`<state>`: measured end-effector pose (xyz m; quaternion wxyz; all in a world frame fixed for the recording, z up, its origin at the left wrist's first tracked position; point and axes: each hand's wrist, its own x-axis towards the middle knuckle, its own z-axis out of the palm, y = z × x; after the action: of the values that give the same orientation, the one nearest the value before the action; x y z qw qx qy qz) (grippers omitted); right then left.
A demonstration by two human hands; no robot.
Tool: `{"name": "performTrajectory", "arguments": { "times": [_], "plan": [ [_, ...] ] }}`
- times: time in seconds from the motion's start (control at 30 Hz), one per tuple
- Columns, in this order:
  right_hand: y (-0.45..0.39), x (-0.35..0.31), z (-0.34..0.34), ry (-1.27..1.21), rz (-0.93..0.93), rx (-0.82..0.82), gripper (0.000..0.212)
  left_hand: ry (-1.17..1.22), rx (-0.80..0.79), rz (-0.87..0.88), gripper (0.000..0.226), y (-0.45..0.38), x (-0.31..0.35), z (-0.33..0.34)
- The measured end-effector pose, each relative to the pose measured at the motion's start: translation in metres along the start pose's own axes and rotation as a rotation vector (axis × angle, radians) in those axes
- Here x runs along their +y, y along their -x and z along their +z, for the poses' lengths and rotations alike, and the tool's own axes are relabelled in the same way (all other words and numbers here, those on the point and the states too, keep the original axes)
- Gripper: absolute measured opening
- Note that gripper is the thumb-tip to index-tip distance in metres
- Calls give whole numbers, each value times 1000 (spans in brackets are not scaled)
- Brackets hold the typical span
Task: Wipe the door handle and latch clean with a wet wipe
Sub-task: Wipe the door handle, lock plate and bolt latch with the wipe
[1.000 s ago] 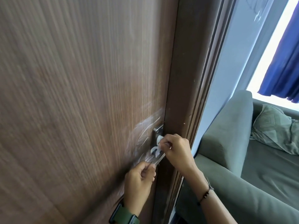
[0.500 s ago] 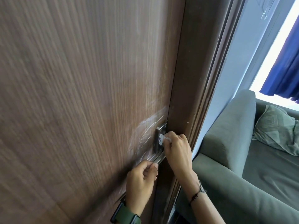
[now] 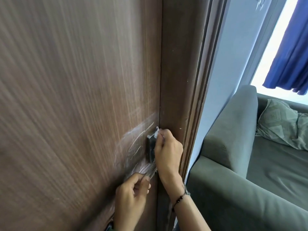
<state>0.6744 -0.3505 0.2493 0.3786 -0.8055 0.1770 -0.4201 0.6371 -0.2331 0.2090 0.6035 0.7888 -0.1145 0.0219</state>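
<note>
Wooden door [image 3: 75, 97], lower centre: left hand [image 3: 131, 195] grips handle [image 3: 150, 172], right hand [image 3: 166, 149] pinches wipe [image 3: 156, 131] on latch plate [image 3: 150, 147]; wiping judged midway.

Daylight comes from the window [image 3: 273, 52] at upper right, blown out to pure white. The door [image 3: 75, 97] in front of me is dimmer, its left side smeared with blur, and sheen catches the scratches near my hands. Wide-angle lens bends the door frame [image 3: 188, 80] lines.
</note>
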Motion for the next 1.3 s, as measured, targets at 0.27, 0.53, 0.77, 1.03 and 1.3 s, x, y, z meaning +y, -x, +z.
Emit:
{"name": "performTrajectory", "arguments": {
  "times": [0.27, 0.53, 0.77, 1.03, 1.3],
  "plan": [
    [6, 36, -5, -171, 342, -324, 45, -181, 9, -7, 19, -2, 8, -1],
    [20, 48, -6, -598, 469, -355, 35, -810, -80, 91, 22, -9, 43, 14],
    [37, 65, -2, -814, 500, -342, 34, -1132, 59, -32, 43, -19, 43, 61],
    [46, 71, 3, -865, 508, -393, 31, -841, 276, 152, 73, -19, 5, 76],
    [46, 73, 5, -871, 483, -437, 32, -699, 379, 193, 74, -19, -9, 85]
  ]
}}
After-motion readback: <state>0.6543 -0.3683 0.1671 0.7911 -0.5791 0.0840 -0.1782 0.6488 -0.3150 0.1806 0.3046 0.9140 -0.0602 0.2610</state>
